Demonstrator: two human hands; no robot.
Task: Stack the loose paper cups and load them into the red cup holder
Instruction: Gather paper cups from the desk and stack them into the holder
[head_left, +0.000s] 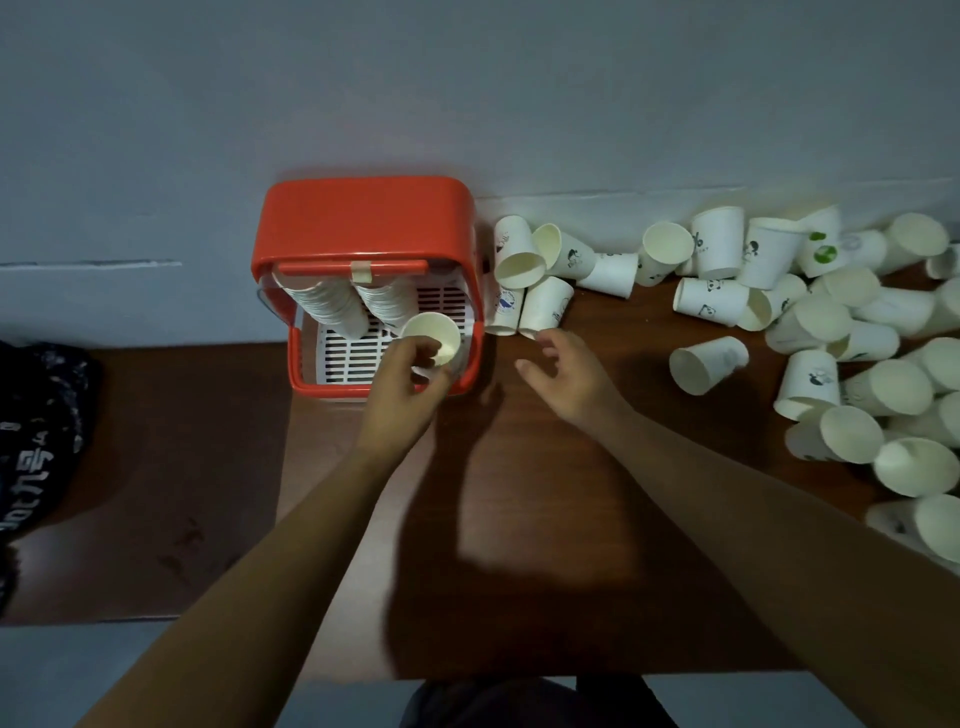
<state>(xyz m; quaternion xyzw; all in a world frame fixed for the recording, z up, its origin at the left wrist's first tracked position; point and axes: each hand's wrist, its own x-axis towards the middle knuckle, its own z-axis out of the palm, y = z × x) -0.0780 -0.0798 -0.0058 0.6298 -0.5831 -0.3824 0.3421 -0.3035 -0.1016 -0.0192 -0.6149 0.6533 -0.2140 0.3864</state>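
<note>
Cup in hand: our left hand (410, 364) is closed around one white paper cup (432, 340), fingers wrapped on its side wall, mouth tilted up toward us, held over the front of the red plastic cup holder (363, 218).
Holder contents: two slanted stacks of nested white cups (332, 306) already lean inside, above the white slotted tray (353, 353).
Loose cups: a large scatter of white paper cups (810, 322) lies tipped and jumbled on the brown wooden table (519, 493), from just beside the holder out to the right edge.
Handling: we judge these cups very light and thin-walled, easy to crush or oval at the rim; best taken around the mid wall with a gentle pinch, and they should nest with little force.
Right hand: our right hand (566, 374) hovers empty with fingers spread apart, fingertips near the closest pair of lying cups (545, 306), not touching them.
Arm pose: both forearms reach forward, the left angled toward the holder, the right toward the pile.
Progress: we judge most cups not yet loaded.
</note>
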